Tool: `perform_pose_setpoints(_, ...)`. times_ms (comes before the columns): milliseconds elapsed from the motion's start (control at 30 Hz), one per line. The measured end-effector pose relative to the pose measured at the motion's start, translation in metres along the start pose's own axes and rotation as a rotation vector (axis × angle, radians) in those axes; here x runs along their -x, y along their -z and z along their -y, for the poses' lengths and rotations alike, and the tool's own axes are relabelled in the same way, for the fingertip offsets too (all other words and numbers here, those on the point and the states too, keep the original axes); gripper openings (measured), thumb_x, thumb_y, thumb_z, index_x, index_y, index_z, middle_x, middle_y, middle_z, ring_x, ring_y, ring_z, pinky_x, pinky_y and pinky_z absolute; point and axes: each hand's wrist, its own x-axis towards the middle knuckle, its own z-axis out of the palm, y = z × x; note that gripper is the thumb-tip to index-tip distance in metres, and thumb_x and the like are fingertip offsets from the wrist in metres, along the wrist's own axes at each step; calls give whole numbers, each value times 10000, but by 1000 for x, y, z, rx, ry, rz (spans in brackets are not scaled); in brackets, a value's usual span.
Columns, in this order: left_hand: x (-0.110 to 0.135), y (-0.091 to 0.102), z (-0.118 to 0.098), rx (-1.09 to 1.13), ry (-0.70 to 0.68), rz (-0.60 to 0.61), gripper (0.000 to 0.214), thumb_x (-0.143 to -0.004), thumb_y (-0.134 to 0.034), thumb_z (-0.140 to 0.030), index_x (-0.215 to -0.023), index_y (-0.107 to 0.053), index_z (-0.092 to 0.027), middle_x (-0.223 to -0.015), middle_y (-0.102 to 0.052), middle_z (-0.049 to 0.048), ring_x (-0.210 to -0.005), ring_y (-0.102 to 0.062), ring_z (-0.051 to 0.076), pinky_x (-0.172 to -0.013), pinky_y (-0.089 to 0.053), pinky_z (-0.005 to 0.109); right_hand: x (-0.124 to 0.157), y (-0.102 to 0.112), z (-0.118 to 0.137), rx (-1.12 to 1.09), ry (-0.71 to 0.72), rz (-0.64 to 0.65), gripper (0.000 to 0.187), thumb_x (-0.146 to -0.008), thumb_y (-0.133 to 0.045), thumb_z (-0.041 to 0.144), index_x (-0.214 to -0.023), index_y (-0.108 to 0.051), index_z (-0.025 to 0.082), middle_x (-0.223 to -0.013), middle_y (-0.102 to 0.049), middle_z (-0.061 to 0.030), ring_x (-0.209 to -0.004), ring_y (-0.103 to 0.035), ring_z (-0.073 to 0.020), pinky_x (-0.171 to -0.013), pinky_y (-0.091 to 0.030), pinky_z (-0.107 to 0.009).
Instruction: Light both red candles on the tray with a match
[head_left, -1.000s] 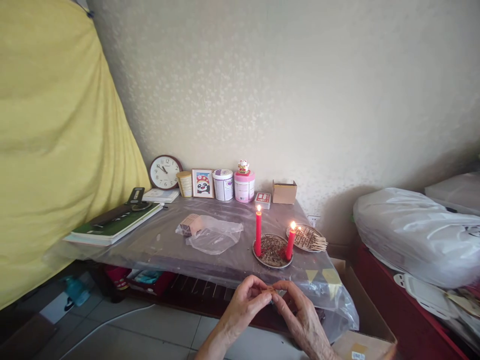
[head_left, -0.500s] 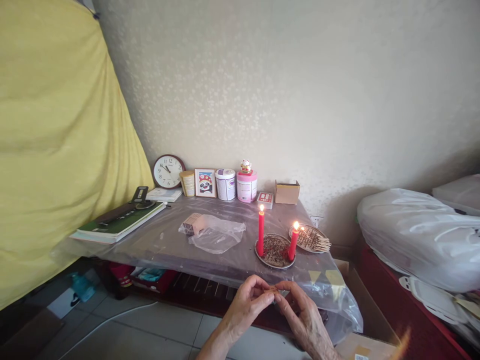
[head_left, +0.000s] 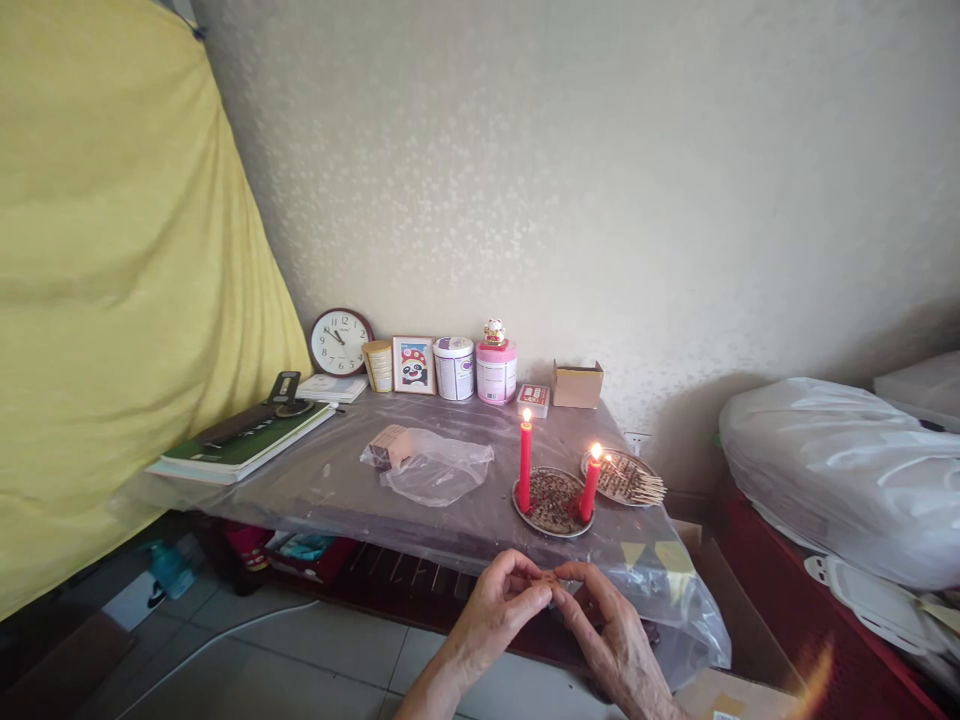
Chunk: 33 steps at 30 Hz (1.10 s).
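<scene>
My left hand (head_left: 504, 610) and my right hand (head_left: 609, 632) meet just off the table's front edge, fingertips pinched together. Between them is a small brownish thing, mostly hidden by the fingers and too small to name. Beyond the hands, a round metal plate (head_left: 551, 525) on the table bears two lit red candles. The taller candle (head_left: 525, 468) stands upright at its left, and the shorter candle (head_left: 589, 486) leans slightly at its right. Behind it lies a second plate (head_left: 600, 488) with several thin wooden sticks (head_left: 646, 488) at its right rim; a small glow shows near its left side.
The table (head_left: 315, 480) is covered in clear plastic. A small box (head_left: 391, 446) and a crumpled plastic bag (head_left: 442, 474) lie mid-table. Along the wall stand a clock (head_left: 340, 342), tubs and an open cardboard box (head_left: 577, 386). White bags (head_left: 832, 470) are at the right.
The view has shifted slightly, so everything on the table sits a little further right. Both hands keep the same pinched pose; both candles still burn.
</scene>
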Motion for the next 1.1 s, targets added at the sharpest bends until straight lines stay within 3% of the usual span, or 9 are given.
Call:
perform_pose_setpoints(600,-1,0,0,-29,-1,-1,168,-741,-645,-310,-816,-578,-176,-819,-690,59,-792,-611,200,-743,-452,309,-3,0,-1,-44,-88,43,373,-851,-481,533,-961,-627,208,-591,-591,20,-529,-558,-159,-522,-435,-247)
perform_pose_setpoints(833,0,0,0,-33,-28,18,175,-751,-639,-313,-826,-574,-169,-814,-685,59,-785,-608,197,-732,-449,308,-4,2,-8,-322,-221,192,461,-825,-503,554,-1097,-554,186,-644,-641,-3,-635,-611,-186,-588,-493,-283)
perform_pose_setpoints(1100,0,0,2,3,-32,47,190,-752,-651,-322,-837,-568,-174,-802,-675,41,-795,-616,186,-735,-448,289,-6,6,-4,-511,-290,273,501,-763,-586,556,-1101,-545,188,-667,-627,0,-678,-612,-184,-623,-497,-289)
